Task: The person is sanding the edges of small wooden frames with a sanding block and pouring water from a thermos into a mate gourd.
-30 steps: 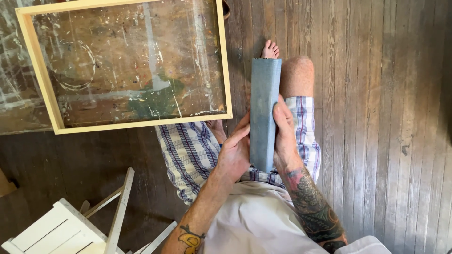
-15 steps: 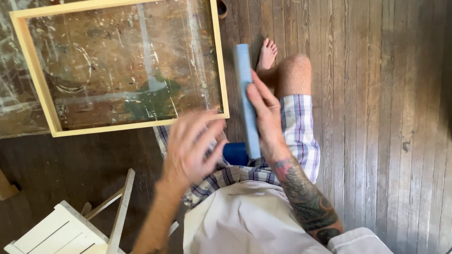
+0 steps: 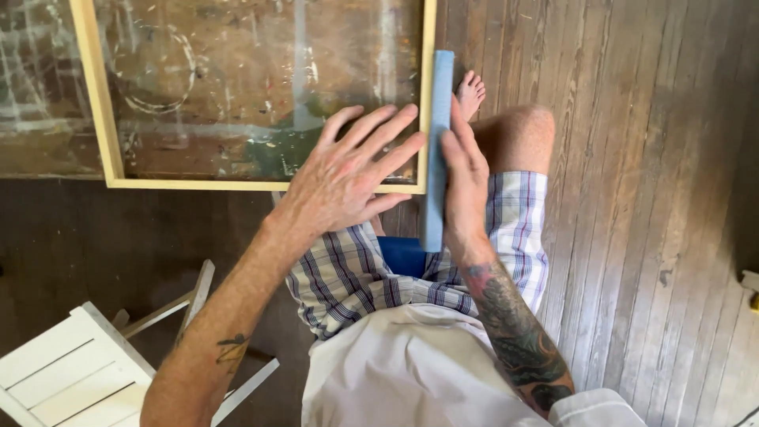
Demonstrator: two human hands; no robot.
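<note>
Blue board (image 3: 436, 150) stands edge-up at centre, right hand (image 3: 465, 186) gripping it; left hand (image 3: 348, 178) spread open, empty, beside the wooden frame (image 3: 109, 150).

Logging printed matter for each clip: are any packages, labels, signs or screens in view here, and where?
None in view: no package, label, sign or screen.
Blue book: slim, seen edge-on, held upright by the right hand; no cover print shows.
Left hand: spread open beside it, holding nothing.
Wooden frame: pale, rectangular, on the plank floor, around a paint-smeared surface.
</note>
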